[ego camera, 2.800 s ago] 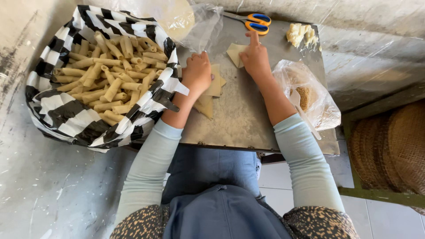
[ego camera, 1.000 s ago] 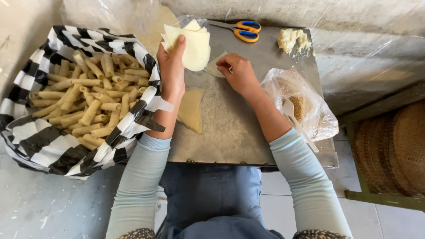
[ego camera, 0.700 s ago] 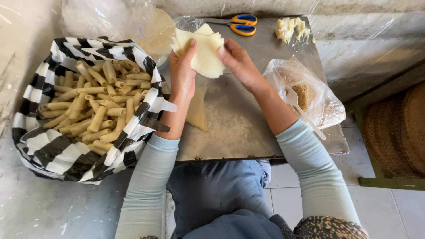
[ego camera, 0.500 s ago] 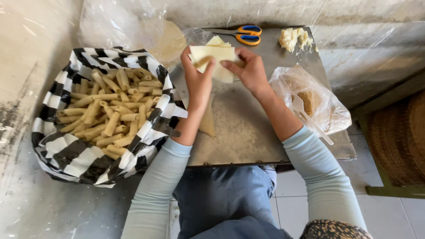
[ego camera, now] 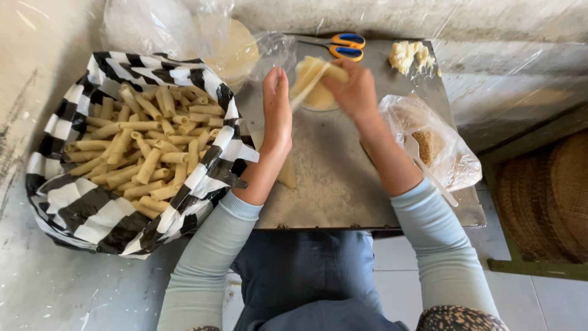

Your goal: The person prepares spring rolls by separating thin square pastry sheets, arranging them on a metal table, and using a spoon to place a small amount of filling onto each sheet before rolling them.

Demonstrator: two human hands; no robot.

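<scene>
Both hands are up at the far end of the grey board, working one pale thin wrapper sheet. The right hand is curled over its far side, fingers closed on it; it's a bit blurred, so the exact grip is hard to read. The left hand stands edge-on with straight fingers, and the fingertips pinch the near edge of the same sheet, which is lifted just off the board.

Left of the board sits a basket lined with black-and-white striped plastic, full of rolled sticks. Blue-and-yellow scissors lie at the far edge, with a lump of pale filling just beside them. On the right is a clear bag with brown crumbs inside and a white spoon poking out. Another clear bag holding a stack of round wrappers sits behind the basket.
</scene>
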